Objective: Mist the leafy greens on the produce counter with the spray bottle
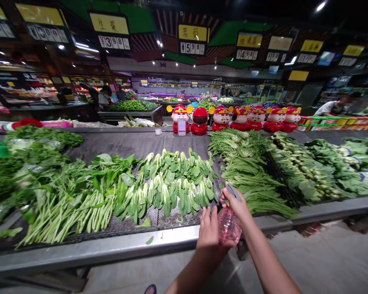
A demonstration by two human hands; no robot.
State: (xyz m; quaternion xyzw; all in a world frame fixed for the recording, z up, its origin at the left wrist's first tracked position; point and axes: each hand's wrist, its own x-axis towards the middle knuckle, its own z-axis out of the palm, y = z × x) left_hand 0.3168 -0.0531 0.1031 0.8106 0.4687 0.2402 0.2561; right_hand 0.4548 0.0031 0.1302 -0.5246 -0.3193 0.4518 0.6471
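Note:
My right hand (237, 204) is closed around the grey trigger head of a pink spray bottle (228, 228), held just above the metal front rim of the produce table (135, 245). Beside the bottle's left side is my left hand (207, 228), fingers stretched up and lying against it. Directly beyond my hands lie rows of bok choy (174, 183) on the dark mesh surface. Long-stemmed leafy greens (79, 200) are to the left, and more green bundles (251, 179) to the right.
Red and yellow figurines (239, 118) line the back of the table, with a small sign (182, 126) among them. Price boards (192, 40) hang overhead. A person in white (333, 108) stands at the far right, others at the far left. Grey floor lies underfoot.

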